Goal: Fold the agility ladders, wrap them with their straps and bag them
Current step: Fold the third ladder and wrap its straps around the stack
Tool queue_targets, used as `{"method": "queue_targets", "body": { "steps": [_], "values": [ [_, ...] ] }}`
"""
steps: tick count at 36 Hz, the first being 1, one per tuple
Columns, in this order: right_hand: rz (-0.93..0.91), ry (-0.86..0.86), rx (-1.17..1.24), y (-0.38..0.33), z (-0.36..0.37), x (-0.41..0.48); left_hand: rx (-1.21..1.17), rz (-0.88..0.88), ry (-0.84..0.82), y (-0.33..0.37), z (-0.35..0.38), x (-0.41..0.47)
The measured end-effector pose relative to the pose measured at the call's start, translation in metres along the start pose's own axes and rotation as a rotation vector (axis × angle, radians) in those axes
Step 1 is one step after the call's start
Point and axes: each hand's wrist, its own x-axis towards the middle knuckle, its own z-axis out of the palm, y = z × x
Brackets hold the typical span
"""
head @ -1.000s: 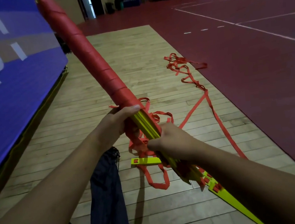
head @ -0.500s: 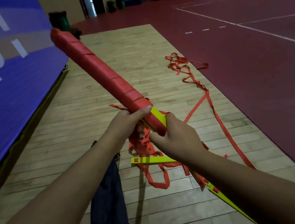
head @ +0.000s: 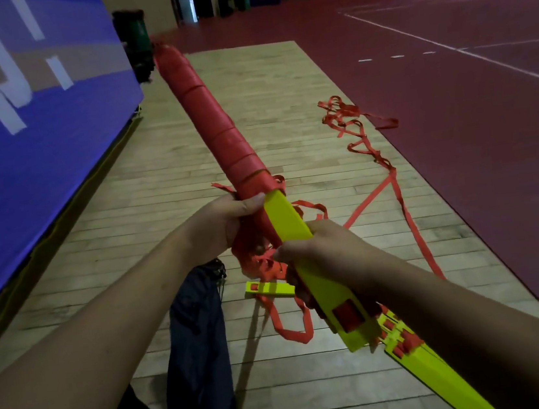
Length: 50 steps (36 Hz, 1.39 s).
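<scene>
The wooden floor (head: 246, 81) runs ahead of you, with a blue banner (head: 33, 148) along its left edge. Over it you hold the ladder bundle (head: 215, 136) slanting away, its far part wound tight in red and its near yellow rungs (head: 415, 356) bare. The loose strap (head: 396, 195) trails right across the floor into a knotted heap, which could snag and jerk the winding slack as you draw it in. The dark bag (head: 197, 332) lies below your left forearm. Your left hand (head: 226, 223) is curled round the bundle where the winding ends; your right hand (head: 321, 252) clasps the bare rungs. The top rung (head: 289, 222) sits askew and may slide out if that grip eases. A stray yellow rung (head: 270, 289) hangs or lies among the red loops beneath, I cannot tell which
</scene>
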Motion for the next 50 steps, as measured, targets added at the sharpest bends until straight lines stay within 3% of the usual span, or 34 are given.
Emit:
{"method": "queue_targets", "body": {
  "steps": [5, 10, 13, 19, 22, 27, 31, 33, 36, 39, 44, 50],
  "values": [
    [-0.019, 0.216, -0.331, 0.006, 0.003, 0.011, 0.191, -0.152, 0.042, -0.003, -0.002, -0.005],
    [-0.09, 0.522, -0.802, 0.015, 0.012, 0.011, 0.159, -0.115, 0.128, -0.004, 0.012, -0.005],
    [-0.164, 0.586, -0.893, 0.023, 0.028, 0.008, 0.247, -0.082, 0.235, -0.011, 0.018, -0.005],
    [-0.178, 0.393, -0.483, 0.015, 0.035, 0.009, 0.08, -0.084, 0.329, -0.008, 0.005, -0.019],
    [-0.145, 0.25, -0.385, 0.0, 0.02, 0.003, -0.019, -0.027, 0.274, -0.002, -0.003, -0.026],
    [0.115, -0.218, 0.116, -0.01, 0.008, -0.011, -0.099, 0.043, 0.13, 0.003, -0.008, -0.038],
    [0.223, -0.471, 0.211, -0.011, 0.013, -0.017, -0.126, 0.098, -0.024, 0.003, -0.01, -0.044],
    [0.208, -0.495, 0.242, -0.01, 0.017, -0.02, -0.134, 0.109, -0.076, 0.004, -0.01, -0.045],
    [0.155, -0.395, 0.277, -0.012, 0.021, -0.022, -0.169, 0.122, -0.062, 0.009, -0.009, -0.044],
    [0.076, -0.182, 0.158, -0.019, 0.021, -0.027, -0.175, 0.065, -0.009, 0.013, -0.005, -0.042],
    [-0.053, 0.207, -0.283, -0.014, 0.013, -0.02, 0.221, -0.096, 0.102, 0.014, 0.008, -0.036],
    [-0.176, 0.623, -0.945, 0.009, 0.015, -0.014, 0.268, -0.055, 0.244, 0.004, 0.035, -0.014]
  ]
}}
